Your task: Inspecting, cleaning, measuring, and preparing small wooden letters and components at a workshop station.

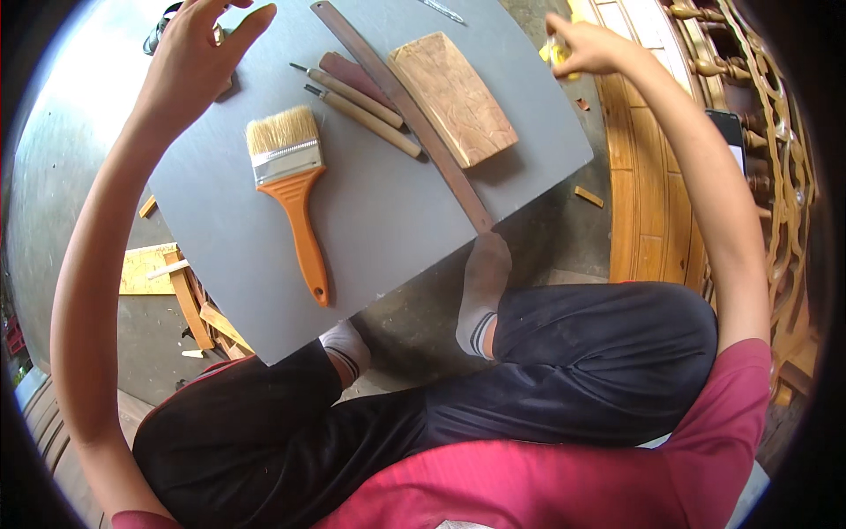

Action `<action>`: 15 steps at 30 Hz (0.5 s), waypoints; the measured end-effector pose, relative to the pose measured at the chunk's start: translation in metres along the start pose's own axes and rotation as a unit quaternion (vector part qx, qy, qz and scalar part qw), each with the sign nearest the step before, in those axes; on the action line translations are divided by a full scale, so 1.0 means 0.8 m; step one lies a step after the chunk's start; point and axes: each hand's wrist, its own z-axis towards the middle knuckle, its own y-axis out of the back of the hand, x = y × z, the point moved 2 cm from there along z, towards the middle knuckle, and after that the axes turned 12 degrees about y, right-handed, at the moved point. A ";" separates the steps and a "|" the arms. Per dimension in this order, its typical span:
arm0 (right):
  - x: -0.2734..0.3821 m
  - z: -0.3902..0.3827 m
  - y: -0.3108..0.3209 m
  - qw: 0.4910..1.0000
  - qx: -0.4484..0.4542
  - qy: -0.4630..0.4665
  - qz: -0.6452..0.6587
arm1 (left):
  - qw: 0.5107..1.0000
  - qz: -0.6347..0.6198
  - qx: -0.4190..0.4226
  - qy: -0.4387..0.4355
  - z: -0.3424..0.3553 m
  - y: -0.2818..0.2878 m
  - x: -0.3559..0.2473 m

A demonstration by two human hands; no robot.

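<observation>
At the upper left, over the grey table, my left hand has its thumb stretched apart from the fingers. Part of its fingers reaches the picture's top edge, and a small brownish thing beneath it is mostly hidden. Beyond the table's right edge, my right hand closes its fingers on a small yellow object whose kind I cannot make out. On the table lie a wide paintbrush with an orange handle, two wooden-handled carving chisels, a dark red strip, a long brown metal ruler and a carved wooden block.
A wooden bench with turned spindles stands on the right, a phone on it. Wood offcuts lie on the floor at left. My feet rest by the table's near edge. A clear pen-like item lies at the far edge.
</observation>
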 end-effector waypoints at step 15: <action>0.001 0.065 -0.235 0.993 0.101 -0.040 0.041 | 0.962 -0.081 0.156 -0.210 0.000 -0.043 -0.025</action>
